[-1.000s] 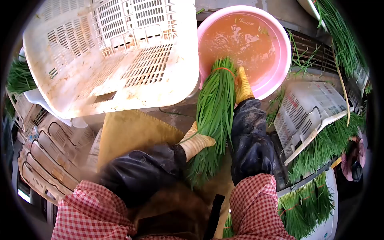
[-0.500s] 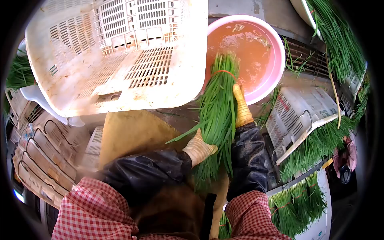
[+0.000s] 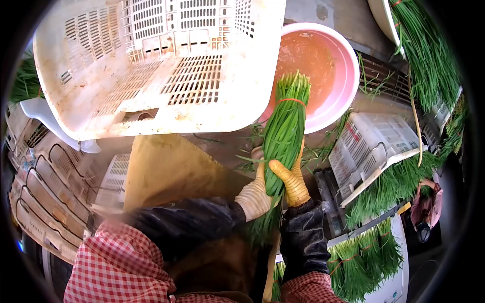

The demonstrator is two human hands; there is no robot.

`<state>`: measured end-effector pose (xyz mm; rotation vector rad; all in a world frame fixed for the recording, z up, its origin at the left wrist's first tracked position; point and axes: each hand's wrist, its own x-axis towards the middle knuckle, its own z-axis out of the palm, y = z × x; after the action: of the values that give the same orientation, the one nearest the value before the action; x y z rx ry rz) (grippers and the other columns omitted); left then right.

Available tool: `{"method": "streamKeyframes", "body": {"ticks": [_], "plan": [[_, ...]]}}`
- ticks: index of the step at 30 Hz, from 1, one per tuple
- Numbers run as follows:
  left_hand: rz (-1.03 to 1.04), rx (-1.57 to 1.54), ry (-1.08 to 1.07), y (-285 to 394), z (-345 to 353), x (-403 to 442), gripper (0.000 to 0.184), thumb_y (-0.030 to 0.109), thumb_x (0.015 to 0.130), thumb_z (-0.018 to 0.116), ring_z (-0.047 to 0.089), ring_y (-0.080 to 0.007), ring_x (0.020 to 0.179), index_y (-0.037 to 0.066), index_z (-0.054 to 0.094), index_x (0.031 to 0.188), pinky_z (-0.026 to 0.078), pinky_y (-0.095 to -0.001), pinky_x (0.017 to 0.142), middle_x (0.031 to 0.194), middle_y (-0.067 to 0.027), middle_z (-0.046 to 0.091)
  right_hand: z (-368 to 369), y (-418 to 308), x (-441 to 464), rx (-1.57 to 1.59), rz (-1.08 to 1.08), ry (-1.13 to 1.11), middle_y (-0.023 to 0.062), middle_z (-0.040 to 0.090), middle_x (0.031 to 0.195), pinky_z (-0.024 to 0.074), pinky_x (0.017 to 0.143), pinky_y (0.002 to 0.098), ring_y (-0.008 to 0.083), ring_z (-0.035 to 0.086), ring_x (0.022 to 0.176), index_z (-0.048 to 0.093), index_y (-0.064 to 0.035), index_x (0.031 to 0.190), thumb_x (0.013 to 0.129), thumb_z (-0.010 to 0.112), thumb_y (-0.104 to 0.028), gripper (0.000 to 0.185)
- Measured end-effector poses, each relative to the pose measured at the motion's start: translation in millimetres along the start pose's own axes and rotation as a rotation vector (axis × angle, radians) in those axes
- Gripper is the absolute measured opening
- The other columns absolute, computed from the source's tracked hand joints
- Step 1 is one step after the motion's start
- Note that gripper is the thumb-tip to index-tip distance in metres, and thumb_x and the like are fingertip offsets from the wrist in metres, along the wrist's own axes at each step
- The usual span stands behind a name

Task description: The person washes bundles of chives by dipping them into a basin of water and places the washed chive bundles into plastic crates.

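A bunch of green chives (image 3: 286,126), tied near its cut ends with an orange-red band, slants up in front of me. My left hand (image 3: 254,196), in a pale ribbed glove, is closed round its lower left side. My right hand (image 3: 292,183), in a yellowish glove, wraps the bunch from the right, its thumb across the front. The cut ends overlap the near side of a pink basin (image 3: 347,76) holding cloudy orange-brown water. Below my hands the leaf tips hang down, blurred.
A large dirty white plastic crate (image 3: 151,113) lies open at upper left. At right, another white crate (image 3: 371,146) stands among chives. Tied bunches (image 3: 361,257) lie on a white surface at lower right. Stacked crates (image 3: 55,202) stand left; a person (image 3: 426,206) is far right.
My right hand has slid down from near the band to the bunch's lower part, close to my left hand. The bunch has become more compact, and its cut ends have moved slightly right and nearer me.
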<state>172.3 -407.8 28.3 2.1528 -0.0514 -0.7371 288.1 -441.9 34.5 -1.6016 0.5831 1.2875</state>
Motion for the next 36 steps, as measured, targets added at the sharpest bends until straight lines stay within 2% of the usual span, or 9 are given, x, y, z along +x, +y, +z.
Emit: {"method": "streamKeyframes", "body": {"ticks": [4, 9, 10, 16, 20, 21, 26, 34, 36], "plan": [[-0.253, -0.927, 0.069, -3, 46, 22, 0.058, 0.034, 0.09, 0.051, 0.035, -0.0365, 0.13, -0.001, 0.038, 0.134, 0.006, -0.0601, 0.111, 0.134, -0.0152, 0.046, -17, 15, 30, -0.031, 0.239, -0.011, 0.0083, 0.056, 0.117, 0.0488, 0.09, 0.0349, 0.021, 0.056, 0.102, 0.039, -0.0154, 0.136, 0.078, 0.067, 0.001, 0.067], [-0.458, -1.642, -0.415, -19, -65, 1, 0.122, 0.057, 0.071, 0.072, 0.05, -0.0298, 0.117, 0.01, -0.009, 0.149, 0.055, -0.039, 0.068, 0.134, -0.0199, 0.045, -31, -60, 31, -0.298, 0.329, -0.027, 0.0096, 0.056, 0.122, 0.0511, 0.084, 0.0331, 0.0219, 0.058, 0.103, 0.014, -0.0151, 0.15, 0.071, 0.061, 0.015, 0.097], [-0.336, -1.717, -0.581, -26, -77, -3, 0.117, 0.058, 0.073, 0.07, 0.051, -0.0303, 0.116, 0.013, -0.004, 0.15, 0.054, -0.0384, 0.075, 0.138, -0.0193, 0.042, -42, -76, 25, -0.439, 0.253, -0.102, 0.0091, 0.052, 0.129, 0.0502, 0.086, 0.0313, 0.0199, 0.056, 0.107, 0.009, -0.0186, 0.151, 0.07, 0.062, 0.014, 0.102], [-0.383, -1.125, -0.349, -38, -67, -13, 0.095, 0.054, 0.075, 0.068, 0.049, -0.0341, 0.121, 0.008, 0.026, 0.146, 0.043, -0.0354, 0.096, 0.139, -0.0242, 0.042, -8, -94, 115, -1.48, 0.445, 0.009, 0.0175, 0.062, 0.114, 0.0476, 0.083, 0.0283, 0.0206, 0.062, 0.097, 0.011, -0.0208, 0.151, 0.066, 0.074, -0.013, 0.106], [-0.266, -1.316, -0.221, -54, -57, -15, 0.08, 0.058, 0.076, 0.061, 0.049, -0.0343, 0.121, 0.005, 0.043, 0.134, 0.039, -0.0378, 0.101, 0.13, -0.0215, 0.052, -19, -126, 60, -1.352, 0.233, -0.181, 0.0181, 0.054, 0.13, 0.0384, 0.1, 0.0288, 0.023, 0.054, 0.118, 0.008, -0.012, 0.151, 0.065, 0.072, -0.007, 0.107], [-0.283, -1.21, -0.322, -60, -65, -17, 0.079, 0.057, 0.077, 0.061, 0.049, -0.0339, 0.121, 0.005, 0.044, 0.134, 0.039, -0.0379, 0.101, 0.13, -0.021, 0.052, -38, -115, 56, -1.12, -0.022, -0.339, 0.0157, 0.054, 0.131, 0.0381, 0.101, 0.0292, 0.0243, 0.053, 0.118, 0.01, -0.0135, 0.151, 0.065, 0.071, -0.004, 0.105], [-0.099, -0.848, -0.659, -64, -75, -22, 0.07, 0.052, 0.079, 0.058, 0.053, -0.0332, 0.117, 0.009, 0.047, 0.134, 0.04, -0.0383, 0.099, 0.127, -0.018, 0.056, 23, -86, 116, -1.767, 0.382, 0.029, 0.0226, 0.064, 0.101, 0.0478, 0.084, 0.0338, 0.0316, 0.063, 0.092, 0.014, -0.0122, 0.15, 0.064, 0.071, -0.013, 0.103], [-0.444, -0.429, -0.462, -97, -83, -20, 0.03, 0.023, 0.081, 0.051, 0.066, -0.0328, 0.092, 0.003, 0.069, 0.092, 0.052, -0.0414, 0.079, 0.091, -0.0187, 0.068, -17, -104, -25, -0.754, -0.07, -0.023, 0.0058, 0.058, 0.124, 0.0445, 0.094, 0.026, 0.0175, 0.057, 0.108, 0.014, -0.0165, 0.15, 0.069, 0.068, 0.001, 0.099], [-0.438, -0.442, -0.352, -104, -74, -23, 0.029, 0.024, 0.082, 0.05, 0.067, -0.0351, 0.085, 0.002, 0.069, 0.087, 0.052, -0.0429, 0.075, 0.083, -0.0196, 0.068, -33, -74, -33, -0.932, -0.206, -0.058, 0.0027, 0.055, 0.129, 0.0414, 0.098, 0.027, 0.0198, 0.056, 0.111, 0.012, -0.0165, 0.149, 0.075, 0.065, -0.003, 0.092]]}}
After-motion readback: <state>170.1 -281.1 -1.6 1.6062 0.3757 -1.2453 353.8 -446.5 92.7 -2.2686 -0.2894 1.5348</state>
